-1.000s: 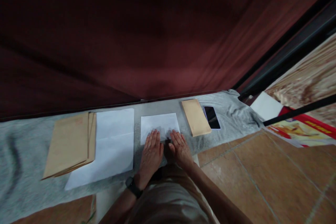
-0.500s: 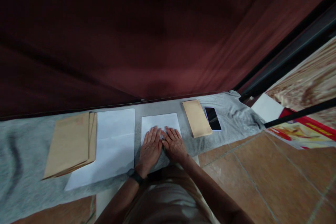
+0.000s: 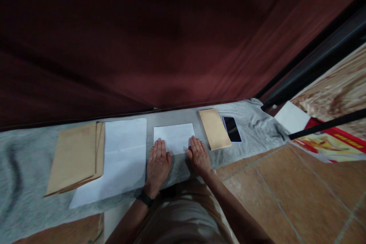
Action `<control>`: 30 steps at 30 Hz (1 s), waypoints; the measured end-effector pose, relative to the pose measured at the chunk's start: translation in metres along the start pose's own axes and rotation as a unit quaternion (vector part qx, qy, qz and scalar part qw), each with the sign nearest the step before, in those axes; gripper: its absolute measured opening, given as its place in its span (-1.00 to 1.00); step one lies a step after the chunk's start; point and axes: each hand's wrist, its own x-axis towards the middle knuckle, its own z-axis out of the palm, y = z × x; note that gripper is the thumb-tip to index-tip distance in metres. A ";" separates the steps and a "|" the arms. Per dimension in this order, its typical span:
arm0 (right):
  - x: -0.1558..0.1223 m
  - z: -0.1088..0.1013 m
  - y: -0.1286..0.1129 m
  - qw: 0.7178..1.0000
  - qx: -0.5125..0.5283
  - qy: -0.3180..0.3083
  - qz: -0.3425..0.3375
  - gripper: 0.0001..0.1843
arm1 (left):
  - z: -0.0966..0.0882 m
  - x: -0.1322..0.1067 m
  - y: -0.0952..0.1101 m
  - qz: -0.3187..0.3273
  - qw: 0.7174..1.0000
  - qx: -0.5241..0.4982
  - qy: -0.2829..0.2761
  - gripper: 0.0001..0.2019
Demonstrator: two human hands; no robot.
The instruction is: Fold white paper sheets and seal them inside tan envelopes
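A small white sheet of paper (image 3: 175,135), which looks folded, lies flat in front of me on the grey cloth (image 3: 254,126). My left hand (image 3: 158,162) rests palm down on its left near corner, fingers stretched out. On the right near corner lies my right hand (image 3: 199,156), also flat with its fingers extended. Neither hand grips anything. Left of the small sheet is a stack of large white paper (image 3: 126,152). Brown envelopes (image 3: 74,156) overlap that stack's left side. To the right sits a smaller brown envelope (image 3: 215,129), or a pile of them.
A phone (image 3: 232,129) lies beside the right envelope. Behind the cloth-covered surface hangs a dark red curtain (image 3: 171,65). Black bars (image 3: 314,61) stand at the right, near a red and yellow printed box (image 3: 334,143). Tiled floor (image 3: 271,187) shows at the lower right.
My hands have parted from the middle of the small sheet, the left one sliding left and the right one right, to its near corners. The paper has stayed in place.
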 end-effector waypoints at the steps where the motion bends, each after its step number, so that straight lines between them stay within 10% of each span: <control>1: 0.000 0.000 0.001 1.000 0.002 0.005 0.006 -0.41 | 0.000 0.000 0.000 -0.002 1.000 -0.001 0.002 -0.38; 15: 0.037 0.006 -0.040 0.992 0.072 -0.056 -0.089 -0.45 | 0.002 -0.001 -0.001 0.001 1.000 0.009 0.017 -0.37; 30: 0.028 0.008 -0.030 0.998 0.052 -0.022 -0.014 -0.48 | 0.004 0.017 0.009 0.021 1.000 -0.006 -0.015 -0.42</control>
